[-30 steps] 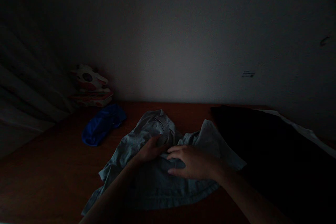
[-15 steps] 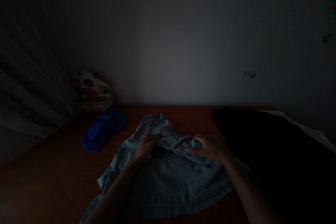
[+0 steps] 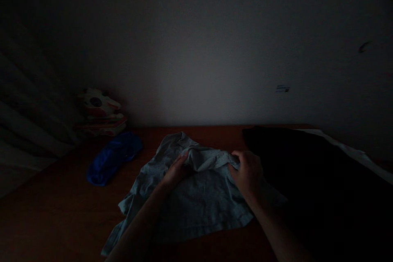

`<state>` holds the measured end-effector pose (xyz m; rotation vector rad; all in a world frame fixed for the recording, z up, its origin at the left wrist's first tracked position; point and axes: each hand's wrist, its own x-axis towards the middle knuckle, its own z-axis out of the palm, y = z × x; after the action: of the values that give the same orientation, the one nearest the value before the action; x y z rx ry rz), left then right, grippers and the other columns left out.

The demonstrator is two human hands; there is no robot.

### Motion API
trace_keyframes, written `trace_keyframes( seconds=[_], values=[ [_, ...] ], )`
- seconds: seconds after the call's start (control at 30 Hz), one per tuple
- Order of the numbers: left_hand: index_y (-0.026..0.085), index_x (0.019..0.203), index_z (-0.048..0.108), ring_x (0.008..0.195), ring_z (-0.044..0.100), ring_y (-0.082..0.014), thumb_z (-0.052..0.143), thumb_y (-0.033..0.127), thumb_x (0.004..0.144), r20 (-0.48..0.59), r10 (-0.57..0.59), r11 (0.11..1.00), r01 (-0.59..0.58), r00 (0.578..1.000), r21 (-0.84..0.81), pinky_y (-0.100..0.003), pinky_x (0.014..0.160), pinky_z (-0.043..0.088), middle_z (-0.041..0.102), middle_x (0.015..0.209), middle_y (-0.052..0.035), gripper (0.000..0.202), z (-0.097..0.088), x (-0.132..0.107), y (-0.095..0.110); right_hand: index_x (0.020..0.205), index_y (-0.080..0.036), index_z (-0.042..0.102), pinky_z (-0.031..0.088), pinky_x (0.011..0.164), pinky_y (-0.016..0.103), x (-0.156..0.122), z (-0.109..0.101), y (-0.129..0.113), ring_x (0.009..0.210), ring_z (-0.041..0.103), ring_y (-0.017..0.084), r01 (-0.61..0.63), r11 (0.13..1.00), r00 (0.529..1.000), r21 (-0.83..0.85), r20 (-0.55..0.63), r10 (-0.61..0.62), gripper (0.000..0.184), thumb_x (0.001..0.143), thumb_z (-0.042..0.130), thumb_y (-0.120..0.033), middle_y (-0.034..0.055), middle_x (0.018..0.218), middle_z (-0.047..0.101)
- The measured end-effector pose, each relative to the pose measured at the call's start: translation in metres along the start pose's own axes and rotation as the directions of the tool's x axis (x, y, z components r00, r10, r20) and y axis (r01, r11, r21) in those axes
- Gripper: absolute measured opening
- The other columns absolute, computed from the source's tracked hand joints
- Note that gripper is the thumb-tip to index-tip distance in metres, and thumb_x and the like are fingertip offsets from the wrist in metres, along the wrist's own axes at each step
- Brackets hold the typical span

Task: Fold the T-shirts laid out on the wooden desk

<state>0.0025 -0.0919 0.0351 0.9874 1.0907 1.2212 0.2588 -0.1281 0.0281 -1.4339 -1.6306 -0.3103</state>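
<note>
A crumpled grey garment (image 3: 199, 204), perhaps a shirt, is spread over the brown table in front of me. My left hand (image 3: 177, 170) is closed on its bunched upper part, with the thumb lying on top of the cloth. To the right, my right hand (image 3: 247, 172) pinches the same bunched edge between thumb and fingers. Between the two hands a band of cloth is drawn out and slightly raised. The fingers of my left hand are partly hidden by the fabric, and the light is very dim.
A shiny blue cloth item (image 3: 113, 157) lies on the table (image 3: 55, 208) at the left. Behind it stands a cow-shaped figure (image 3: 101, 104) by the curtain (image 3: 27, 131). Black fabric (image 3: 307, 180) covers the right side, with a white cloth edge (image 3: 346, 147) beyond it.
My right hand has turned and closed on the garment's edge, lifting it a little. The bunched cloth between my hands is stretched straighter, and the lower right hem has pulled inward.
</note>
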Motion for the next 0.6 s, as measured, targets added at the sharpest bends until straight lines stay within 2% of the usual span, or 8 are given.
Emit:
trace_keyframes(
  seconds=[0.07, 0.13, 0.2, 0.3, 0.37, 0.47, 0.53, 0.6],
  values=[
    [0.025, 0.106, 0.070, 0.113, 0.070, -0.0258, 0.069, 0.040, 0.087, 0.076, -0.001, 0.974, 0.018, 0.997, -0.228, -0.045, 0.105, 0.051, 0.075, 0.112, -0.0068, 0.024, 0.003, -0.006, 0.004, 0.113, -0.020, 0.058, 0.047, 0.085, 0.043, -0.008, 0.006, -0.012, 0.094, 0.065, 0.029, -0.038, 0.996, 0.999, 0.085, 0.025, 0.036, 0.029, 0.086, 0.061, -0.031, 0.0133, 0.102, 0.072],
    [0.025, 0.103, 0.069, 0.110, 0.071, -0.0195, 0.067, 0.032, 0.089, 0.075, 0.058, 0.881, -0.015, 0.996, -0.473, -0.036, 0.105, 0.052, 0.075, 0.113, -0.0041, 0.016, 0.005, -0.009, 0.009, 0.122, -0.019, 0.055, 0.048, 0.085, 0.043, -0.013, 0.009, -0.025, 0.095, 0.065, 0.030, -0.054, 0.986, 0.998, 0.160, 0.043, 0.048, 0.040, 0.087, 0.062, -0.037, 0.0147, 0.106, 0.071],
    [0.022, 0.100, 0.070, 0.107, 0.072, -0.0172, 0.066, 0.027, 0.090, 0.054, 0.065, 0.790, -0.018, 0.996, -0.613, -0.030, 0.102, 0.053, 0.076, 0.110, -0.0041, 0.012, 0.007, -0.008, 0.010, 0.129, -0.019, 0.052, 0.049, 0.086, 0.044, -0.015, 0.005, -0.036, 0.097, 0.064, 0.029, 0.028, 0.970, 0.992, 0.241, 0.112, -0.057, 0.047, 0.087, 0.061, -0.038, 0.0137, 0.109, 0.070],
    [0.016, 0.102, 0.072, 0.104, 0.073, -0.0224, 0.063, 0.030, 0.093, 0.132, -0.105, 0.826, 0.161, 0.986, -0.541, -0.033, 0.099, 0.055, 0.078, 0.104, -0.0087, 0.018, 0.009, -0.005, 0.005, 0.133, -0.023, 0.053, 0.050, 0.088, 0.043, -0.011, -0.010, -0.044, 0.097, 0.063, 0.027, 0.205, 0.884, 0.898, 0.421, 0.279, -0.341, 0.051, 0.083, 0.058, -0.029, 0.0087, 0.107, 0.068],
    [0.016, 0.106, 0.072, 0.106, 0.073, -0.0252, 0.060, 0.035, 0.095, 0.171, -0.228, 0.822, 0.284, 0.959, -0.494, -0.037, 0.099, 0.056, 0.078, 0.103, -0.0101, 0.025, 0.009, -0.004, 0.000, 0.132, -0.024, 0.056, 0.051, 0.088, 0.041, -0.006, -0.018, -0.043, 0.099, 0.063, 0.025, 0.208, 0.830, 0.849, 0.517, 0.325, -0.415, 0.051, 0.080, 0.057, -0.024, 0.0068, 0.107, 0.066],
    [0.018, 0.111, 0.070, 0.105, 0.073, -0.0242, 0.053, 0.038, 0.099, 0.175, -0.288, 0.788, 0.337, 0.942, -0.516, -0.039, 0.098, 0.057, 0.078, 0.103, -0.0087, 0.029, 0.010, -0.004, -0.003, 0.126, -0.025, 0.058, 0.051, 0.093, 0.040, -0.001, -0.018, -0.033, 0.107, 0.063, 0.025, 0.100, 0.819, 0.900, 0.565, 0.300, -0.317, 0.043, 0.083, 0.059, -0.026, 0.0080, 0.116, 0.066],
    [0.016, 0.106, 0.071, 0.100, 0.074, -0.0224, 0.054, 0.034, 0.100, 0.153, -0.300, 0.780, 0.335, 0.941, -0.529, -0.036, 0.095, 0.057, 0.077, 0.100, -0.0087, 0.025, 0.012, -0.004, -0.001, 0.122, -0.025, 0.059, 0.051, 0.096, 0.040, 0.000, -0.010, -0.022, 0.110, 0.063, 0.025, -0.004, 0.833, 0.952, 0.553, 0.258, -0.167, 0.037, 0.087, 0.061, -0.035, 0.0092, 0.119, 0.067],
    [0.016, 0.096, 0.071, 0.091, 0.074, -0.0192, 0.056, 0.024, 0.098, 0.081, -0.304, 0.789, 0.298, 0.949, -0.537, -0.031, 0.090, 0.058, 0.076, 0.094, -0.0078, 0.017, 0.013, -0.005, 0.002, 0.118, -0.024, 0.062, 0.051, 0.097, 0.041, 0.002, 0.000, -0.010, 0.109, 0.065, 0.026, -0.159, 0.848, 0.973, 0.505, 0.228, 0.047, 0.033, 0.093, 0.054, -0.045, 0.0105, 0.117, 0.069]
  ],
)
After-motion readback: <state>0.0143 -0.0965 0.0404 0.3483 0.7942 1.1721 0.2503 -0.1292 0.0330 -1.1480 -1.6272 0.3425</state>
